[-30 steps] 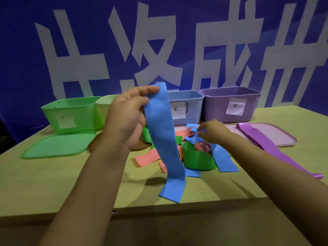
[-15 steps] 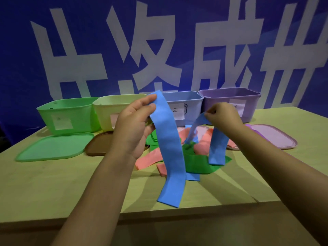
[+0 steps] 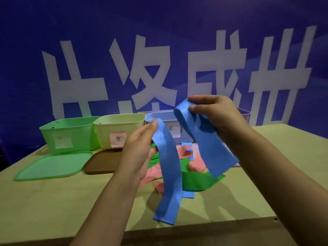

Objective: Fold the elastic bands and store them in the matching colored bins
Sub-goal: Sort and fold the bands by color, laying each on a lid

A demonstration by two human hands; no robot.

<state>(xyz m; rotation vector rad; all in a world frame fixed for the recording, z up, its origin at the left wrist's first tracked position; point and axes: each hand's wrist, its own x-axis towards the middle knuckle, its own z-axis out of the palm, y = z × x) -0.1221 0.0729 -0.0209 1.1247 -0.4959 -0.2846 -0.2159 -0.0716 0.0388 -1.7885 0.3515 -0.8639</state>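
Observation:
My left hand [image 3: 140, 151] pinches the top end of a long blue band [image 3: 169, 176] that hangs down to the table's front edge. My right hand [image 3: 218, 114] holds a second blue band [image 3: 209, 148] lifted above the pile, folded over my fingers with its ends dangling. Below lies a heap of green bands [image 3: 197, 181] and pink bands [image 3: 152, 174]. Behind my hands stands the blue bin [image 3: 165, 119], partly hidden. A green bin [image 3: 71, 132] and a pale yellow bin [image 3: 119, 128] sit to its left.
A green lid [image 3: 51, 166] and a brown lid [image 3: 101, 162] lie flat in front of the left bins. The purple bin [image 3: 245, 114] peeks out behind my right wrist. A blue banner with white characters fills the background. The table's front edge [image 3: 195, 229] runs close below.
My right hand picked a second blue band out of the pile and raised it to bin height. My left hand kept its band and shifted right. The view tilted upward.

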